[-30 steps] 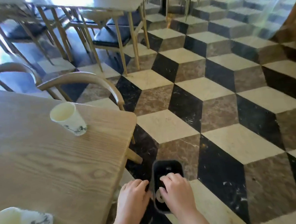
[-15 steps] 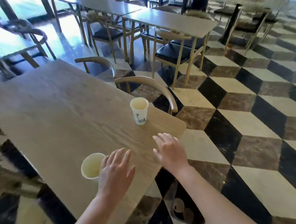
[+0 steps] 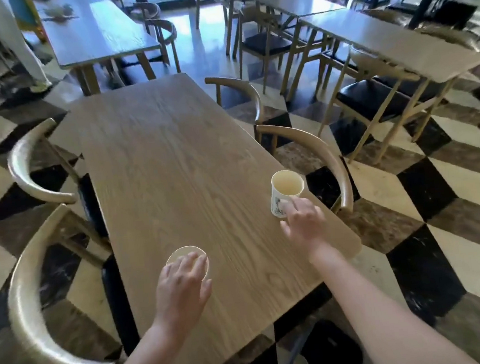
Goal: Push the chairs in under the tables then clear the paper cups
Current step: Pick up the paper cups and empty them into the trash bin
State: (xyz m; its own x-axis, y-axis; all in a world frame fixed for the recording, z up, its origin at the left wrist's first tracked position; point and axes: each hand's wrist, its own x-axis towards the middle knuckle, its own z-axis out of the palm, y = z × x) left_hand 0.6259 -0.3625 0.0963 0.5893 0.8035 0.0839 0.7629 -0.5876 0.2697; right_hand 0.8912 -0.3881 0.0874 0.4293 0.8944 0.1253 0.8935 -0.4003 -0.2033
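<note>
On the near end of a long wooden table (image 3: 172, 159) stand two paper cups. The left cup (image 3: 178, 253) is seen from above, and my left hand (image 3: 183, 287) lies over its near rim with fingers spread. The right cup (image 3: 287, 184), white with a small print, stands near the table's right edge. My right hand (image 3: 303, 224) touches its near side with the fingertips, fingers apart. Four curved-back wooden chairs sit close against the table: two on the left (image 3: 31, 172) (image 3: 32, 319) and two on the right (image 3: 238, 89) (image 3: 322, 152).
A black bin (image 3: 334, 351) stands on the floor under the table's near right corner, with cups inside. More tables (image 3: 95, 34) (image 3: 413, 47) and dark-seated chairs (image 3: 371, 98) fill the back. A person's legs (image 3: 20, 47) stand at the far left. The floor is checkered.
My view rose from the floor bin to the table. Both hands left the bin and moved forward: the left onto the near cup, the right up to the far cup.
</note>
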